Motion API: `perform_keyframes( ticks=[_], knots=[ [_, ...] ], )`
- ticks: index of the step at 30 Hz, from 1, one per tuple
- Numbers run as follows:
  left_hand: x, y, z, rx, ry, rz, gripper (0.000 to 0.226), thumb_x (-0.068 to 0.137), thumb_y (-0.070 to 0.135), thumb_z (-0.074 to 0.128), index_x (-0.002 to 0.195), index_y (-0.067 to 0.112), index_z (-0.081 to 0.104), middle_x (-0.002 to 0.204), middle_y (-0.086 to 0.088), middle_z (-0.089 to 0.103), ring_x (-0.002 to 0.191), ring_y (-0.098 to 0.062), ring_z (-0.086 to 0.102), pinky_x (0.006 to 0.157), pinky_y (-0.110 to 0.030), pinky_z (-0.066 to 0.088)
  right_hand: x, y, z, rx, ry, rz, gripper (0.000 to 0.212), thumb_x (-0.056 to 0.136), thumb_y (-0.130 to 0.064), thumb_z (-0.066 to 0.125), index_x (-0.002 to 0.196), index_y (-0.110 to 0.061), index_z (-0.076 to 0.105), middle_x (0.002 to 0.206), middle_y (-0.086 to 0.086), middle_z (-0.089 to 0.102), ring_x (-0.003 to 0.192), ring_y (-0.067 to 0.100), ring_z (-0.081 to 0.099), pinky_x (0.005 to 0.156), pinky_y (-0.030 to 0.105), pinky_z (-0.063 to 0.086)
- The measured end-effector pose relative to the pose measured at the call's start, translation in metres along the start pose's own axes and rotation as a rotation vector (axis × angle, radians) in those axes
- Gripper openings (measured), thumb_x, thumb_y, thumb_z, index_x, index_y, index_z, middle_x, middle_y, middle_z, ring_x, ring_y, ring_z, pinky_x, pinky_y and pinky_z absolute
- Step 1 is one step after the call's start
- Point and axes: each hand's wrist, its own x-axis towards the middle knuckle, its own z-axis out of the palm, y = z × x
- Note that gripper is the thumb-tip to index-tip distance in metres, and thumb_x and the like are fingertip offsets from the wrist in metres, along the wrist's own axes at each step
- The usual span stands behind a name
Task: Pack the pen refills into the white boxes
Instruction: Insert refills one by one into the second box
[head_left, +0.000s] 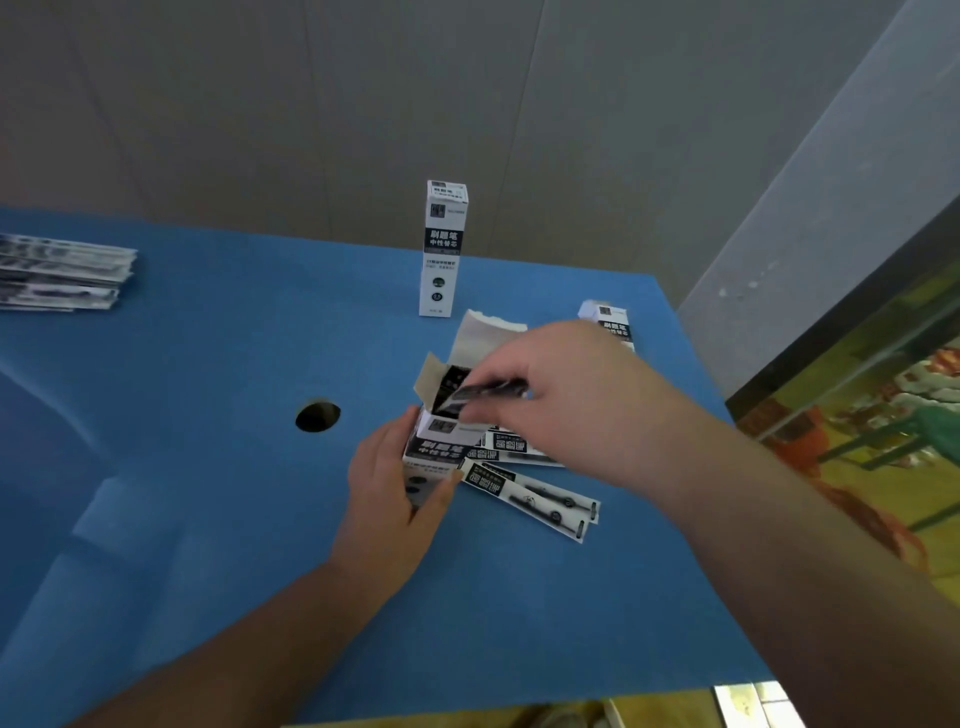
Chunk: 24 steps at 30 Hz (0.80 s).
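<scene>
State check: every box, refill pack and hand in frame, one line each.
Open box: upright, top flaps open, gripped by left hand.
Right hand: pinching a refill pack at the box mouth.
Tall box: standing, closed.
Far box: partly hidden, state unclear.
Loose packs: flat on table.
Flat stack: lying flat.
</scene>
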Motion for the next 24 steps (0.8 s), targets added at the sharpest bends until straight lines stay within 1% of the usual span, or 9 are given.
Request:
perform_keyframes(
  ticks=[4,6,8,10,13,16,19,22,24],
  knots=[
    [0.001,0.003,-0.002,0.004,-0.012,0.004,0.061,0.094,0.039,0.067,0.139,0.0,0.056,0.128,-0.019,0.06,0.12,-0.043,0.057,0.1,-0.065,0.047,-0.002,0.0,0.005,-0.019,-0.032,0.003,0.018,0.097,-0.042,0.06,0.095,-0.033,0.075,0.07,-0.009,0.062,0.064,0.005,0.051,0.061,0.032,0.043],
    [0.001,0.003,-0.001,0.007,-0.005,0.011,0.058,0.093,0.037,0.067,0.137,-0.001,0.056,0.124,-0.02,0.059,0.115,-0.045,0.057,0.096,-0.068,0.047,-0.007,-0.001,0.002,0.003,-0.057,0.013,0.019,0.098,-0.044,0.058,0.099,-0.034,0.075,0.076,-0.011,0.067,0.07,0.004,0.056,0.064,0.032,0.048],
    [0.001,0.004,-0.001,0.021,0.002,0.02,0.062,0.092,0.041,0.064,0.135,-0.003,0.056,0.123,-0.022,0.06,0.113,-0.045,0.059,0.095,-0.068,0.047,-0.009,-0.005,0.002,-0.017,-0.087,0.025,0.021,0.099,-0.044,0.056,0.107,-0.038,0.075,0.092,-0.012,0.073,0.087,0.008,0.063,0.076,0.035,0.053],
    [0.001,0.003,-0.001,0.038,-0.002,0.03,0.062,0.092,0.041,0.064,0.133,-0.005,0.057,0.122,-0.022,0.061,0.112,-0.045,0.06,0.094,-0.068,0.047,-0.007,-0.01,0.007,-0.107,-0.143,0.036,0.024,0.101,-0.043,0.053,0.107,-0.034,0.074,0.088,-0.009,0.07,0.087,0.013,0.062,0.073,0.033,0.052],
    [0.0,0.003,0.0,0.039,-0.008,0.034,0.057,0.095,0.037,0.065,0.131,-0.006,0.057,0.12,-0.021,0.061,0.109,-0.046,0.061,0.092,-0.07,0.047,-0.003,-0.014,0.013,-0.162,-0.197,0.052,0.025,0.102,-0.04,0.052,0.093,-0.025,0.069,0.068,-0.007,0.052,0.069,0.014,0.052,0.056,0.028,0.039],
    [0.001,0.004,0.001,0.062,0.01,0.032,0.057,0.093,0.035,0.067,0.133,-0.004,0.058,0.121,-0.019,0.063,0.111,-0.043,0.062,0.094,-0.068,0.048,0.001,-0.013,0.011,-0.156,-0.183,0.037,0.029,0.1,-0.039,0.055,0.077,-0.023,0.062,0.063,-0.006,0.05,0.061,0.008,0.048,0.051,0.029,0.035],
    [-0.003,0.006,0.003,0.129,0.027,0.049,0.054,0.1,0.039,0.064,0.13,-0.006,0.06,0.12,-0.019,0.063,0.112,-0.041,0.059,0.095,-0.066,0.046,0.003,-0.013,0.016,-0.254,-0.224,0.011,0.038,0.099,-0.036,0.055,0.065,-0.021,0.047,0.063,-0.005,0.049,0.057,0.01,0.046,0.047,0.03,0.028],
    [-0.005,0.01,0.002,0.148,0.011,0.063,0.067,0.091,0.047,0.054,0.13,-0.007,0.06,0.123,-0.018,0.061,0.116,-0.04,0.056,0.101,-0.063,0.044,0.007,-0.013,0.027,-0.276,-0.277,0.026,0.023,0.1,-0.033,0.055,0.081,-0.02,0.054,0.073,-0.004,0.053,0.059,0.012,0.048,0.047,0.029,0.029],
    [-0.004,0.01,0.002,0.141,0.013,0.054,0.066,0.09,0.044,0.058,0.131,-0.008,0.059,0.126,-0.019,0.061,0.119,-0.041,0.055,0.104,-0.063,0.043,0.008,-0.012,0.028,-0.269,-0.292,0.032,0.021,0.099,-0.034,0.056,0.085,-0.02,0.055,0.075,-0.004,0.053,0.059,0.011,0.048,0.048,0.029,0.029]
  ],
)
